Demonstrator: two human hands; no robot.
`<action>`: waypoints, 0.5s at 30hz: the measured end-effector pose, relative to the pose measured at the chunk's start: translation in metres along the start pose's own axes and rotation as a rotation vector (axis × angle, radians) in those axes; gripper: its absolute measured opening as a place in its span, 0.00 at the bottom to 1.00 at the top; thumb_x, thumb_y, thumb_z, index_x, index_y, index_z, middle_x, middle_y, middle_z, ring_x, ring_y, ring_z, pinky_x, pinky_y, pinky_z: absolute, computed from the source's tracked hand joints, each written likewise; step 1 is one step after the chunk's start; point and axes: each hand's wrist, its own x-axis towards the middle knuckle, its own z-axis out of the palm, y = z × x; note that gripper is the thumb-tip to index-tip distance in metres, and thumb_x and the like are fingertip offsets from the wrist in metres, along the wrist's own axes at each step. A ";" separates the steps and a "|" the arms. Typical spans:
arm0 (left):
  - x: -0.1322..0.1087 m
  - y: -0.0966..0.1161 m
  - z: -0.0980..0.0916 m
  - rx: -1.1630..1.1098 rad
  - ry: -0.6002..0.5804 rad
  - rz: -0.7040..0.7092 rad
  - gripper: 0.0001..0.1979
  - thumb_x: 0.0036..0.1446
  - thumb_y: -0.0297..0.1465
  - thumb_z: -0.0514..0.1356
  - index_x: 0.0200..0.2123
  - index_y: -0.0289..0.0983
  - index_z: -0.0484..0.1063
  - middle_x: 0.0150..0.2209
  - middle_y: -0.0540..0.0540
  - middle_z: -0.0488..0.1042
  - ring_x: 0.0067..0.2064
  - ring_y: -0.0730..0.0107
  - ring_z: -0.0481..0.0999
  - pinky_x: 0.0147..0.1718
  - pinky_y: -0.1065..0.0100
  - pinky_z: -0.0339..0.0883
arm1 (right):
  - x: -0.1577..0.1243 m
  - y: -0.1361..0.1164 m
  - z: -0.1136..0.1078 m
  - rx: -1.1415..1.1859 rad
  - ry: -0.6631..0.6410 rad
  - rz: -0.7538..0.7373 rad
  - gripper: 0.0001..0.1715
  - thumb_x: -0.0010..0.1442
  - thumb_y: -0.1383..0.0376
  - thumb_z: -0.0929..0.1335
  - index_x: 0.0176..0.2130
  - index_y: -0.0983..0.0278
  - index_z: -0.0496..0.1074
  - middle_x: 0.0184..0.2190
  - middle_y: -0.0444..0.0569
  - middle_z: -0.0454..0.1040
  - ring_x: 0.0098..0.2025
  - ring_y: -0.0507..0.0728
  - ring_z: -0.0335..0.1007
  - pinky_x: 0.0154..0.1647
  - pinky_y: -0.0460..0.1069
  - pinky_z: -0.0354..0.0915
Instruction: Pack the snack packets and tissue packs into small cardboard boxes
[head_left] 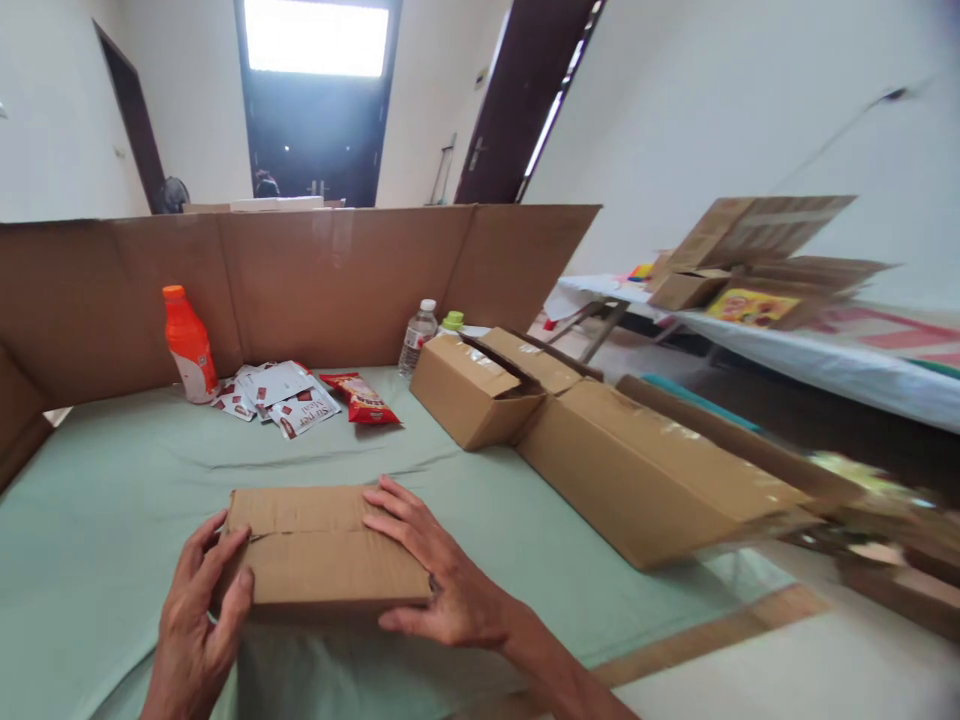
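A small closed cardboard box rests near the front of the cloth-covered table, its top flaps meeting along a seam. My left hand grips its left end, thumb on the front edge and fingers on the top and side. On the right end lies my right hand, fingers over the top and thumb along the lower front edge. Beyond the box are a red snack packet, a pile of white printed sachets and an orange bottle standing upright.
A cardboard screen borders the table's back. At right stand a small carton and a long carton, with a clear plastic bottle and a green-capped bottle behind. Another table holds more boxes.
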 end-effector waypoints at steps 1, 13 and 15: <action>0.001 -0.001 -0.001 0.007 -0.007 0.002 0.17 0.69 0.42 0.54 0.56 0.49 0.74 0.64 0.44 0.68 0.64 0.52 0.69 0.56 0.51 0.71 | 0.003 0.002 -0.004 -0.008 -0.020 0.001 0.53 0.56 0.42 0.75 0.69 0.62 0.59 0.71 0.65 0.56 0.77 0.73 0.38 0.72 0.70 0.49; 0.048 0.012 0.069 -0.134 -0.088 0.093 0.23 0.69 0.45 0.53 0.64 0.49 0.66 0.66 0.41 0.64 0.66 0.47 0.66 0.63 0.39 0.62 | -0.021 0.019 -0.034 -0.133 0.149 0.290 0.48 0.48 0.50 0.78 0.64 0.59 0.68 0.68 0.62 0.59 0.68 0.72 0.59 0.66 0.67 0.60; 0.046 0.017 0.086 -0.192 -0.147 0.104 0.28 0.69 0.44 0.53 0.70 0.51 0.56 0.71 0.40 0.58 0.67 0.46 0.65 0.61 0.39 0.66 | -0.057 0.016 -0.046 -0.243 0.269 0.433 0.42 0.53 0.52 0.76 0.64 0.57 0.68 0.67 0.60 0.60 0.66 0.71 0.61 0.65 0.67 0.61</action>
